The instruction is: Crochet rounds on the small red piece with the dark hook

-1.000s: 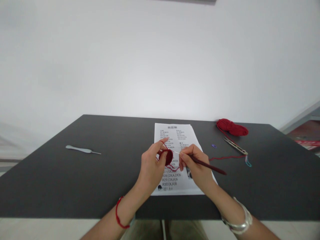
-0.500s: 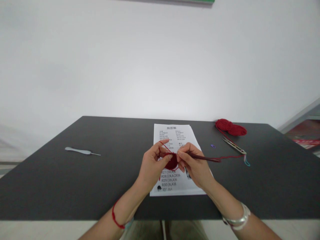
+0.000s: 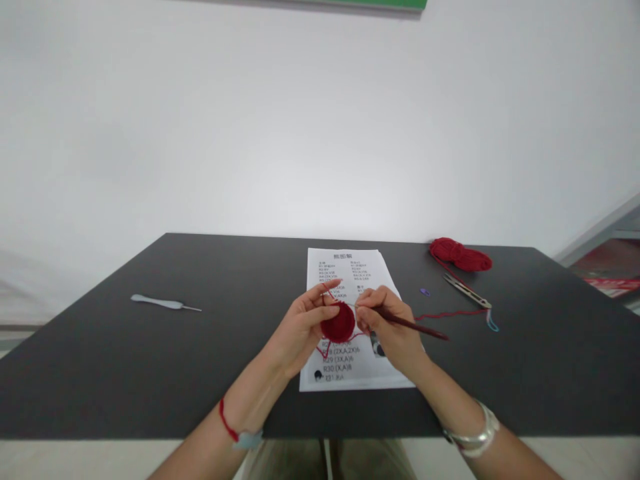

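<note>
My left hand (image 3: 301, 327) pinches a round dark-red crocheted disc (image 3: 339, 324), with red yarn strung over its raised forefinger. My right hand (image 3: 387, 325) grips a crochet hook (image 3: 415, 326) with a slim dark-red handle, and its thin metal tip reaches the disc's edge. A strand of red yarn (image 3: 450, 313) runs from the right side of the table towards my hands. It starts at a red yarn ball (image 3: 460, 255). Both hands hover over a printed crochet pattern sheet (image 3: 345, 273).
A grey-handled crochet hook (image 3: 165, 303) lies on the dark table (image 3: 100, 373) to the left. On the right are a slim metal tool (image 3: 467, 292), a small purple stitch marker (image 3: 425, 292) and a teal loop (image 3: 493, 323). The table's front edge runs below my forearms.
The hook handle has swung from pointing right to slanting down-right. My hands have parted slightly, leaving more of the red disc visible.
</note>
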A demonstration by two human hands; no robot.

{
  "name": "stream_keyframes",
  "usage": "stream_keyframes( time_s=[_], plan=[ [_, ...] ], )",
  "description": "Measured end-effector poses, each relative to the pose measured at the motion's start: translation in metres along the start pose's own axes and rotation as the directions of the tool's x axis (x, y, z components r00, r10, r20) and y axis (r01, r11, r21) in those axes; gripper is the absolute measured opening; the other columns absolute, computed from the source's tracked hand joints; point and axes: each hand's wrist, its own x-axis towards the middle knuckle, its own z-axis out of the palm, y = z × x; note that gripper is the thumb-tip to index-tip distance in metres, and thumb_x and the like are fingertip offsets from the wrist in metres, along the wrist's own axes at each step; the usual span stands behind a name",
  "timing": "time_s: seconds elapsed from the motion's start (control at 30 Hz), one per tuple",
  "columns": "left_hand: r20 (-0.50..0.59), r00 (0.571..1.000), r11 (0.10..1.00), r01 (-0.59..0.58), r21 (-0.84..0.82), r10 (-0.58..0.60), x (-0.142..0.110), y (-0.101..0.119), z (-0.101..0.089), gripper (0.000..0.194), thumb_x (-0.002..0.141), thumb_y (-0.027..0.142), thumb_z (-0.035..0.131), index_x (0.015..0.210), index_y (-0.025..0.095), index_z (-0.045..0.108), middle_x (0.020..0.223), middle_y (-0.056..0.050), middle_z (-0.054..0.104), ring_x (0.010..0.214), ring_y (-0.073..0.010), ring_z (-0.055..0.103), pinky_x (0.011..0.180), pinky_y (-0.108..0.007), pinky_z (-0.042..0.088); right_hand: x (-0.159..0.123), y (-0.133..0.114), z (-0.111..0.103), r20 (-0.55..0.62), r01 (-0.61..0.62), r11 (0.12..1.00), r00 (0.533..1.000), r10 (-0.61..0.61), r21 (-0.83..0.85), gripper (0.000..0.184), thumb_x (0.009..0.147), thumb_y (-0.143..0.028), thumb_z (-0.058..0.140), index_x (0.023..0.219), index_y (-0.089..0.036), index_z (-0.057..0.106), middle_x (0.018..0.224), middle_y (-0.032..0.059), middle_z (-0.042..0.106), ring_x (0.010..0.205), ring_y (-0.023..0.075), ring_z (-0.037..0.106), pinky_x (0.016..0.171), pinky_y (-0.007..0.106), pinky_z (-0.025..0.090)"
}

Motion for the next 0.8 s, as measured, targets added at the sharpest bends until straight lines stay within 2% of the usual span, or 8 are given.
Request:
stream_keyframes(
  time_s=[0.1, 0.27, 0.5, 0.8],
  plan=[
    [0.019, 0.999, 0.999, -0.03, 0.015, 0.03, 0.0, 0.004, -0.002, 0.042, 0.062, 0.004, 0.074, 0.103, 0.013, 0.068, 0.069, 0.002, 0.061, 0.058, -0.0053, 0.055, 0.056, -0.015, 0.043, 0.003, -0.002, -0.003, 0.009, -0.087, 0.984, 0.996, 0.087, 0.153, 0.012, 0.081, -0.018, 0.064, 0.076, -0.022, 0.054, 0.067, -0.0048, 0.052, 0.048, 0.0073, 0.044, 0.043, 0.02, 0.034],
    [0.056, 0.998, 0.999, -0.012, 0.05, 0.009, -0.002, 0.01, -0.001, 0.041, 0.063, 0.004, 0.073, 0.103, 0.013, 0.069, 0.066, 0.002, 0.06, 0.054, -0.0049, 0.051, 0.052, -0.015, 0.04, 0.002, -0.007, -0.008, -0.002, -0.12, 0.987, 0.993, 0.121, 0.109, 0.011, 0.076, -0.016, 0.069, 0.075, -0.021, 0.059, 0.072, -0.0032, 0.054, 0.051, 0.0076, 0.045, 0.045, 0.021, 0.034],
    [0.123, 0.988, 0.995, 0.082, 0.058, -0.089, -0.004, 0.013, -0.006, 0.039, 0.061, 0.004, 0.07, 0.099, 0.011, 0.071, 0.069, 0.001, 0.06, 0.057, -0.0055, 0.051, 0.054, -0.017, 0.039, 0.007, -0.014, -0.017, 0.096, -0.207, 0.964, 0.977, 0.193, 0.167, 0.012, 0.073, -0.02, 0.073, 0.072, -0.02, 0.062, 0.072, -0.0014, 0.059, 0.049, 0.0068, 0.043, 0.044, 0.021, 0.034],
    [0.188, 0.957, 0.965, 0.188, 0.182, -0.222, -0.008, 0.024, -0.011, 0.036, 0.06, 0.007, 0.069, 0.095, 0.014, 0.073, 0.073, -0.003, 0.063, 0.059, -0.0092, 0.054, 0.056, -0.022, 0.038, 0.007, -0.02, -0.021, 0.21, -0.315, 0.914, 0.941, 0.265, 0.255, 0.018, 0.071, -0.021, 0.077, 0.069, -0.018, 0.059, 0.068, -0.0024, 0.058, 0.048, 0.0064, 0.044, 0.042, 0.02, 0.031]
  ],
)
